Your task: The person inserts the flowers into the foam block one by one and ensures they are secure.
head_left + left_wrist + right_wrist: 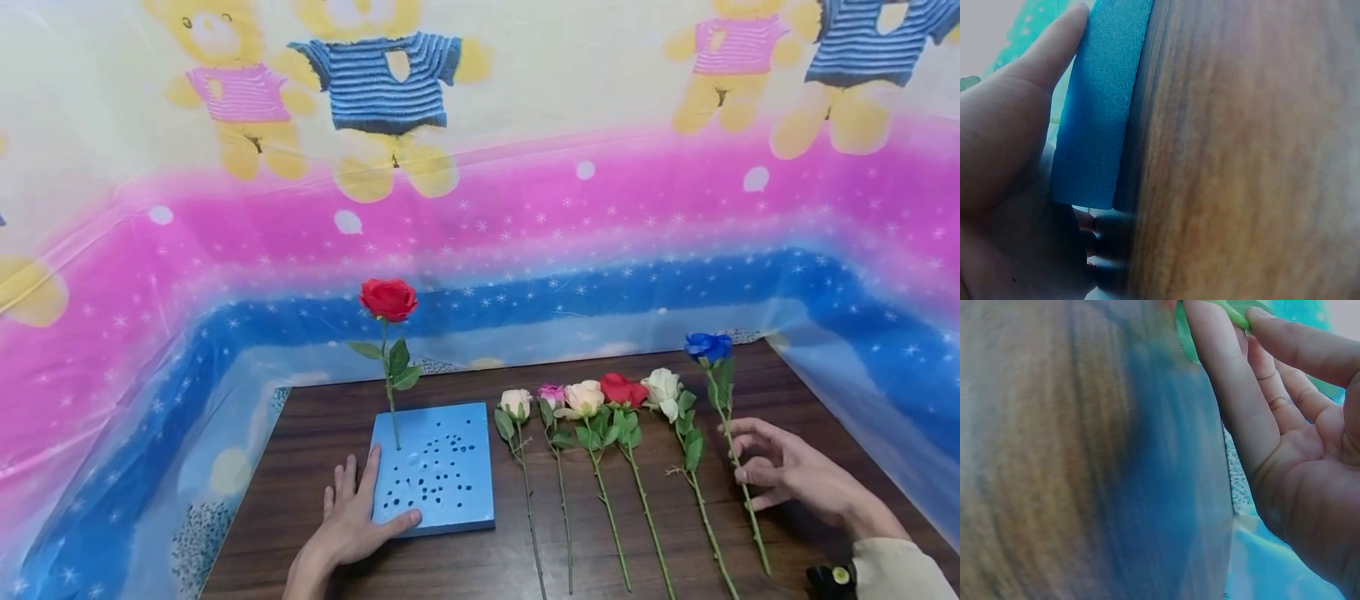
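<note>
My left hand (352,521) rests against the left edge of a blue foam block (480,454) dotted with holes, its thumb on the near left corner and its fingers spread. In the left wrist view, the thumb lies along the block's side (1100,112). A red rose (388,300) stands upright in the block near its far left. At the right, my right hand (798,475) pinches the stem of a blue rose (708,347) between thumb and fingers. The right wrist view shows the green stem (1232,314) at the fingertips. Whether its lower end touches the table I cannot tell.
Between block and right hand, several roses lie in a row on the brown wooden table (300,442): cream (516,403), pink (552,394), peach (584,398), red (622,389) and white (662,393). A patterned cloth (525,217) hangs behind. A small black object (828,579) is near the right sleeve.
</note>
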`<act>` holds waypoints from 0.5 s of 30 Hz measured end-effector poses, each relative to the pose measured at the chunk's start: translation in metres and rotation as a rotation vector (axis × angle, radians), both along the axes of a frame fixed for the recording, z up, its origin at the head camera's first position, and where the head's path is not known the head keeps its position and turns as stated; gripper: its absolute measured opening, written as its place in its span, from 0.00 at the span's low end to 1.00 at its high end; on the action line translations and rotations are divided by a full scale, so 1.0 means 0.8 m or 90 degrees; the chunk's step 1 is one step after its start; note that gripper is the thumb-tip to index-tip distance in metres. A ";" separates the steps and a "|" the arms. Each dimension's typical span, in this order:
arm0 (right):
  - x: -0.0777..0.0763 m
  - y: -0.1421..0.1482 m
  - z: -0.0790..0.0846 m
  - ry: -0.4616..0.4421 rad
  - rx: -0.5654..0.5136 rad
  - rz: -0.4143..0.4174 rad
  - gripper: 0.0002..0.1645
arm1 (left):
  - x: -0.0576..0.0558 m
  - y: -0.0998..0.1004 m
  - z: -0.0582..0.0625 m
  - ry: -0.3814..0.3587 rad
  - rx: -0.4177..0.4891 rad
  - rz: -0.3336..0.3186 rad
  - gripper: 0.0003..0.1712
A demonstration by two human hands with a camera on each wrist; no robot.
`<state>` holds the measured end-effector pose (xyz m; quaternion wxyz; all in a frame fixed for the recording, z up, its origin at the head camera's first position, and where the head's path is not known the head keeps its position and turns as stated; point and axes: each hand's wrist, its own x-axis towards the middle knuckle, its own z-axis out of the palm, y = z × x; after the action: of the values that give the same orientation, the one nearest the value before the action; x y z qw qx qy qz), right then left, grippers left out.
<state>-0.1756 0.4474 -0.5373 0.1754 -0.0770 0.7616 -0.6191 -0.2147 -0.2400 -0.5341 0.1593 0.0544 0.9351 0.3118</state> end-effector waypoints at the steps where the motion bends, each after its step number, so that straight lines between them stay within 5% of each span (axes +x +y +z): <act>1: 0.000 -0.001 0.002 0.005 0.000 -0.001 0.33 | 0.000 0.000 0.000 0.000 0.000 0.000 0.77; 15: -0.005 -0.007 0.014 0.051 -0.059 0.016 0.37 | -0.001 0.000 0.001 0.002 -0.003 -0.002 0.77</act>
<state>-0.1793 0.4421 -0.5264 0.1490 -0.1195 0.7374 -0.6479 -0.2152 -0.2397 -0.5335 0.1588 0.0562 0.9360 0.3091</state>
